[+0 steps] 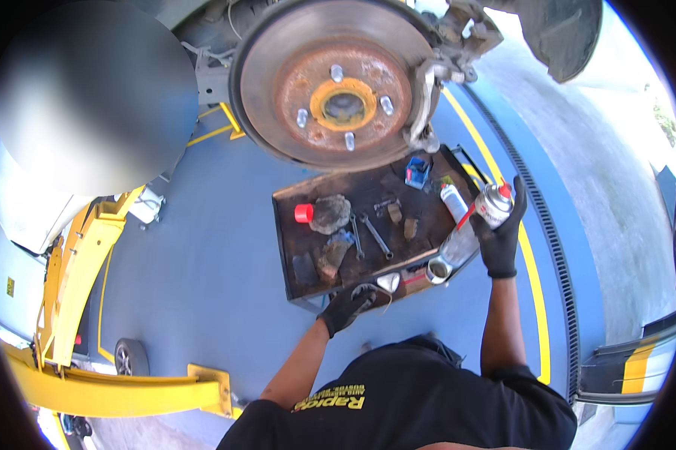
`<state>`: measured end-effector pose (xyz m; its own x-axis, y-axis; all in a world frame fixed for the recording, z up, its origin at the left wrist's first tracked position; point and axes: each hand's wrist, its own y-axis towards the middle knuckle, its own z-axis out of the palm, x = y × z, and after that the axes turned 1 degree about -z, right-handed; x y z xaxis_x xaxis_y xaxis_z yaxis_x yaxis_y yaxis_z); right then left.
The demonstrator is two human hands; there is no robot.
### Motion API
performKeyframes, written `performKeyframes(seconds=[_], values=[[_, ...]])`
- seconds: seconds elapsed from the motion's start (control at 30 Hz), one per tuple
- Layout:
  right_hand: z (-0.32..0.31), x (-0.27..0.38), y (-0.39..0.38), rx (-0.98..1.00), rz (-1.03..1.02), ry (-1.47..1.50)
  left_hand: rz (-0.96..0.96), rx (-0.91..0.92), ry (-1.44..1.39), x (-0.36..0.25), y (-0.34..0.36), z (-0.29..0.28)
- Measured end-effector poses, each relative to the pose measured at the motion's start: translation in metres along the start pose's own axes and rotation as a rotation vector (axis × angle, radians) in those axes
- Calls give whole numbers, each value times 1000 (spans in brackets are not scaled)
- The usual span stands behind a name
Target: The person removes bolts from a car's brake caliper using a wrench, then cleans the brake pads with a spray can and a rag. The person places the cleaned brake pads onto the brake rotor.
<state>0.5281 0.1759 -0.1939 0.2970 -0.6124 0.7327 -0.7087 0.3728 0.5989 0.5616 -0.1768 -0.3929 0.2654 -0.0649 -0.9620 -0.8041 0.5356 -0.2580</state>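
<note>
My right hand point(501, 244), in a black glove, grips an upright aerosol can point(492, 205) with a red top, above the right side of a tool cart point(308, 244). Below that can are a clear bottle point(459, 246) and a white tube-shaped container point(451, 199). My left hand point(348, 307), gloved too, is at the cart's near edge with its fingers curled. A thin pale strand shows by its fingertips; what the fingers hold cannot be made out. A white object point(388, 282) lies just right of it. Beyond the cart a rusty brake disc point(267, 90) with wheel studs hangs high.
On the cart lie two wrenches point(376, 236), a grey rag point(330, 214), a red cap point(303, 213), small brown blocks point(411, 228) and a blue box point(417, 172). A yellow lift arm point(113, 386) stands at left. A floor drain point(554, 247) runs along the right.
</note>
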Motion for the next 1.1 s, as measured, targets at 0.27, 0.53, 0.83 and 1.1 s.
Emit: performKeyframes(seconds=[0.27,0.53,0.83,1.1], values=[[15,132,40,-174,-523,135,164,93,14,-65,-16,-9],[54,212,56,-132,-787,59,182,39,-103,-62,-64,-23],[51,268,-20,293,-685,-55,210,39,-124,-55,-81,-36],[63,267,-32,232,-703,29,251,3,-1,-63,-82,-24]])
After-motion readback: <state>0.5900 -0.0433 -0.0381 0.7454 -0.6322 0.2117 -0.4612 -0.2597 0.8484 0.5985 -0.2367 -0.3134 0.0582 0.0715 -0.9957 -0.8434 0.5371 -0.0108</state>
